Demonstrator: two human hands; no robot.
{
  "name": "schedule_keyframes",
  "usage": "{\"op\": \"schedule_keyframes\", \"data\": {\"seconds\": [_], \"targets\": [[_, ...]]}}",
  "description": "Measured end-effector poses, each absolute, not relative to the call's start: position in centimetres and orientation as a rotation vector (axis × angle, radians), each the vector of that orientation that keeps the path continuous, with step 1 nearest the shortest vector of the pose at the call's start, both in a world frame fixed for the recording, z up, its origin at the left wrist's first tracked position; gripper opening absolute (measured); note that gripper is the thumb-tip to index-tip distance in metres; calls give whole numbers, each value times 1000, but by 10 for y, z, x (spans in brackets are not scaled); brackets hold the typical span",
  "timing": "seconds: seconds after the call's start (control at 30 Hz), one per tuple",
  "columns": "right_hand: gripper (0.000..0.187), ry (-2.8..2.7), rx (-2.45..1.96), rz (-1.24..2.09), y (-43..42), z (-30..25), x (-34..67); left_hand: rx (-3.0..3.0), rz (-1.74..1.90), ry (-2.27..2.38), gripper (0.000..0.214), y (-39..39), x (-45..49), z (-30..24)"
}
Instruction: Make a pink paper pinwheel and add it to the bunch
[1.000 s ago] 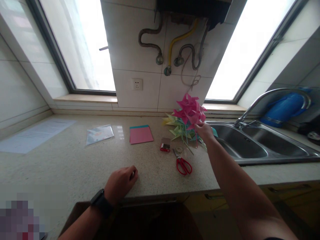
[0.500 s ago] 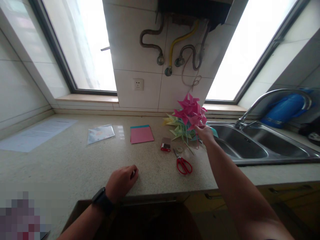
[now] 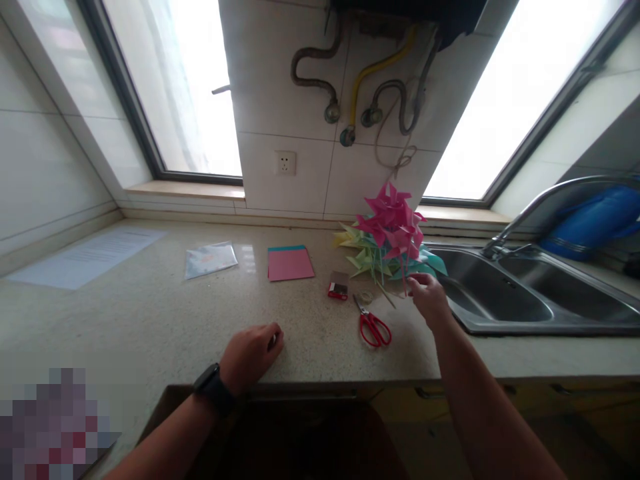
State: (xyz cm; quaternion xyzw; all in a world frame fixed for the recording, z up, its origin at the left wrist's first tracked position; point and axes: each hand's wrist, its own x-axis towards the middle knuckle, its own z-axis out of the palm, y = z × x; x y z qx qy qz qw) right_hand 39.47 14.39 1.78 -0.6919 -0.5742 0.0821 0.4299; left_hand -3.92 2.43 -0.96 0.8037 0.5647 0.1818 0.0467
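A bunch of pink paper pinwheels [image 3: 394,220] stands up over a pile of yellow, green and teal pinwheels [image 3: 367,257] beside the sink. My right hand [image 3: 427,299] is just below the pink bunch, its fingers pinched at the lower ends of the thin sticks. With a black watch on its wrist, my left hand [image 3: 249,355] rests on the counter near the front edge, fingers curled in; whatever is inside them is hidden.
Red-handled scissors [image 3: 373,327], a tape roll [image 3: 366,297] and a small red box [image 3: 339,287] lie left of my right hand. A pink paper stack [image 3: 290,263], a plastic sleeve [image 3: 210,259] and a printed sheet [image 3: 90,248] lie further left. A steel double sink [image 3: 525,300] is at right.
My right hand has slid down from the pinwheel heads to the stick ends and drawn back toward me. The view has shifted slightly. My left hand stays put.
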Motion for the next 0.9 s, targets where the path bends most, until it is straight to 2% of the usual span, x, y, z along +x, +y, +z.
{"op": "schedule_keyframes", "data": {"seconds": [0.1, 0.27, 0.5, 0.6, 0.9], "targets": [[23, -1548, -1695, 273, 104, -1, 382, 2463, 559, 1728, 25, 24, -39, -10], [31, -1685, -1634, 166, 53, -30, 355, 2483, 552, 1737, 25, 25, -39, -11], [42, -1860, -1649, -55, 57, -38, 342, 2576, 510, 1690, 27, 23, -38, -10], [41, -1918, -1653, -93, 57, -38, 340, 2658, 477, 1627, 27, 21, -34, -8], [41, -1930, -1652, -225, 52, -39, 339, 2840, 408, 1492, 10, 16, -24, -4]]}}
